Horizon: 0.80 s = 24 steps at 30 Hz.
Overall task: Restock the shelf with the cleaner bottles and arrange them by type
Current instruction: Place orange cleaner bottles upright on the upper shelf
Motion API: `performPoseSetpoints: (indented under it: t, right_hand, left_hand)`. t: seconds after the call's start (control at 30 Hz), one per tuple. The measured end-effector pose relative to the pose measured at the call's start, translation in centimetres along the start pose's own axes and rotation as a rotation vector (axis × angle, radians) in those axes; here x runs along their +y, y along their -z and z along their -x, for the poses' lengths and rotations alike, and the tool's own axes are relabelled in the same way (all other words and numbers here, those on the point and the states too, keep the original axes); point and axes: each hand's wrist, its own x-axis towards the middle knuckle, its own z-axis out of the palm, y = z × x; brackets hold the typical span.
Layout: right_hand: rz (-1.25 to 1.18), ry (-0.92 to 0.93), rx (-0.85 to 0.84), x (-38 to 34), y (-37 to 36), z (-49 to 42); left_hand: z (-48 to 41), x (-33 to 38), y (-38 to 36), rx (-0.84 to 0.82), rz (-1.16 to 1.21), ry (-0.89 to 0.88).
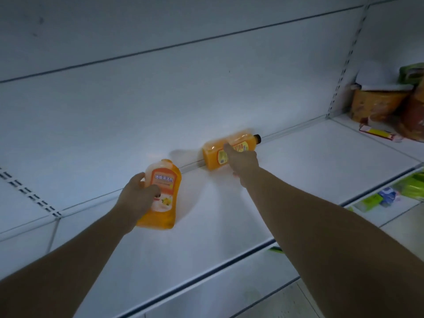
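Two orange cleaner bottles are on the white shelf (286, 171). My left hand (137, 198) grips the nearer orange bottle (164, 203) around its middle; its label faces me and its base rests on the shelf. My right hand (243, 160) reaches further back and is closed on the second orange bottle (215, 154), which lies on its side against the back panel with its black cap (257, 138) pointing right. My fingers hide part of that bottle's label.
Orange and green packages (378, 104) stand on the neighbouring shelf section at the right, with a small red and yellow item (378, 133) lying in front of them. A lower shelf at the right holds green and blue packets (390, 196). A perforated upright (344, 70) divides the sections.
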Motion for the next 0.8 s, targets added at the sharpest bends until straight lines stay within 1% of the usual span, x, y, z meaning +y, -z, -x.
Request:
performPoseSetpoints:
  t: [0.07, 0.2, 0.27, 0.37, 0.43, 0.47, 0.57, 0.6, 0.67, 0.7, 0.8]
  right_hand:
    - [-0.046, -0.037, 0.008, -0.9, -1.3, -1.3]
    - [0.006, -0.073, 0.043, -1.3, -2.7, -2.9]
    - [-0.121, -0.064, 0.008, -1.4, -2.7, -3.4]
    - [-0.303, -0.152, -0.014, -2.3, -1.8, -2.8]
    - [-0.255, -0.205, 0.026, -2.3, -1.1, -2.3]
    - [-0.21, -0.192, 0.021, -2.0, -0.9, -2.1]
    - [-0.198, -0.047, -0.069, -0.3, -0.4, -1.4]
    - [-0.21, -0.04, -0.094, 0.4, -0.3, -0.8]
    - [-0.291, -0.114, -0.146, 1.2, 0.1, 2.0]
    - [-0.332, -0.118, -0.18, 1.2, 0.4, 4.0]
    - [-0.416, -0.01, -0.28, 0.9, 1.0, 10.9]
  left_hand:
    - [0.2, -0.3, -0.1, 0.014, 0.008, 0.013]
    - [0.9, -0.6, -0.5, 0.037, -0.03, 0.013]
    - [1.1, -0.5, -0.5, 0.052, -0.046, 0.023]
    - [1.3, -0.5, -0.4, 0.053, -0.044, 0.044]
    - [1.7, -0.3, -0.4, 0.038, -0.049, 0.044]
    - [1.9, -0.2, -0.3, 0.03, -0.044, 0.04]
    - [2.9, 0.0, 0.1, 0.014, 0.001, 0.034]
    - [3.2, 0.0, 0.5, 0.011, 0.013, 0.031]
    - [4.1, 0.1, 1.5, 0.007, 0.058, 0.026]
    - [4.8, 0.2, 2.1, 0.011, 0.091, 0.019]
    - [8.1, 1.0, 4.9, 0.016, 0.184, -0.016]
